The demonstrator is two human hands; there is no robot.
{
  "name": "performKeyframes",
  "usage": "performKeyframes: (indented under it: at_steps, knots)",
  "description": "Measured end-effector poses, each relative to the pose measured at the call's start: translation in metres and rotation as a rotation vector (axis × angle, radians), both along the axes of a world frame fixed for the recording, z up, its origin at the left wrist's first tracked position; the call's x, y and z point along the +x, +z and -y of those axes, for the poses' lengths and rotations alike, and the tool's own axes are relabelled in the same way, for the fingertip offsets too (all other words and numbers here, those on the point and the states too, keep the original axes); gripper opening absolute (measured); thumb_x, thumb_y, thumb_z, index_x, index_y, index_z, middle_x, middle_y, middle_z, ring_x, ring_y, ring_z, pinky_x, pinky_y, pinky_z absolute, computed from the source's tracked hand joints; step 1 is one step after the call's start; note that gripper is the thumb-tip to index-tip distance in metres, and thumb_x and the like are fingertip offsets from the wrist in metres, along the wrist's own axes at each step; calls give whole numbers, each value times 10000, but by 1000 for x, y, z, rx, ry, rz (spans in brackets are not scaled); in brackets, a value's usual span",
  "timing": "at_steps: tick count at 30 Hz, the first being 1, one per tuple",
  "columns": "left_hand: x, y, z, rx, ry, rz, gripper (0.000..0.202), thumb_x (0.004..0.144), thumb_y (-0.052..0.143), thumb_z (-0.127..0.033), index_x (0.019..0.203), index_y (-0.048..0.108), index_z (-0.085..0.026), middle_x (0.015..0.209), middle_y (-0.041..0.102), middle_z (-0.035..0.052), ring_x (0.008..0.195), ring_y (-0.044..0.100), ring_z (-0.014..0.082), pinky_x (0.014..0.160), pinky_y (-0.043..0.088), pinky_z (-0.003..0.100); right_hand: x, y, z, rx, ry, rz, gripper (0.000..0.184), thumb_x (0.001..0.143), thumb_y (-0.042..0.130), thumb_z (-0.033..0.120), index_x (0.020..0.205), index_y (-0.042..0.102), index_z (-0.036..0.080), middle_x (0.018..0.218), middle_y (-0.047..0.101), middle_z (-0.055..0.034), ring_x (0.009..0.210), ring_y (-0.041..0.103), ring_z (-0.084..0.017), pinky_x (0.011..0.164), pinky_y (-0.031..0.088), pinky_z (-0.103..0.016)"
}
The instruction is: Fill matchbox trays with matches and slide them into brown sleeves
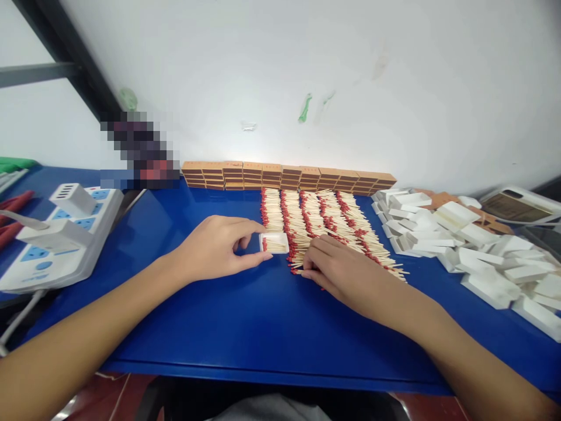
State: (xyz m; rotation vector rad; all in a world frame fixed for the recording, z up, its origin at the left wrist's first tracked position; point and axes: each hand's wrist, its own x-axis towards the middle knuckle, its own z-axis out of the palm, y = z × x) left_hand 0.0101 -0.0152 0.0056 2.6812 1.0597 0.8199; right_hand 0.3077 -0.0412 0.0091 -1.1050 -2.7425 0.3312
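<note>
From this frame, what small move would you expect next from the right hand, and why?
Probably sliding a pinch of matches left into the small white tray. The left hand steadies that tray, which looks only partly filled, and the right hand already rests its fingers on the near matches beside it.

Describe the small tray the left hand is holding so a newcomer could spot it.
On the blue table, find the spread of red-tipped matches. At its left edge, the left hand pinches one white tray, already holding matches, unlike the empty trays heaped right.
</note>
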Motion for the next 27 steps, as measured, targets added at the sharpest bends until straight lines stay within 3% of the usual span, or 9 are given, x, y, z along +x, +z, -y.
performKeyframes:
  at_steps: [12,17,24,27]
  knots:
    - [14,0,12,-30,-74,9,323,980,799,-418,1216,790,-198,741,687,-46,613,629,116,602,465,249,0,12,2,-36,-62,-294,126,1151,530,278,1043,584,243,999,717,-44,872,670,-206,752,522,-334]
    - [23,0,19,-68,-114,28,240,971,809,-392,1086,793,-182,731,674,-43,615,637,116,595,468,250,-9,11,6,61,-28,-294,101,1132,567,232,1034,591,236,1009,731,-59,916,695,-221,767,524,-338]
    - [21,-1,17,-78,-81,51,311,972,811,-423,1178,783,-192,742,700,-30,632,649,129,598,474,250,-12,5,5,127,-19,-309,90,1123,571,209,1041,596,238,1039,725,-71,918,704,-221,768,533,-345]
    - [21,0,18,-81,-90,44,285,976,804,-426,1137,786,-192,725,678,-33,624,637,126,597,474,250,-13,5,4,140,-18,-319,97,1125,563,202,1039,589,237,1055,723,-75,917,703,-217,768,538,-346]
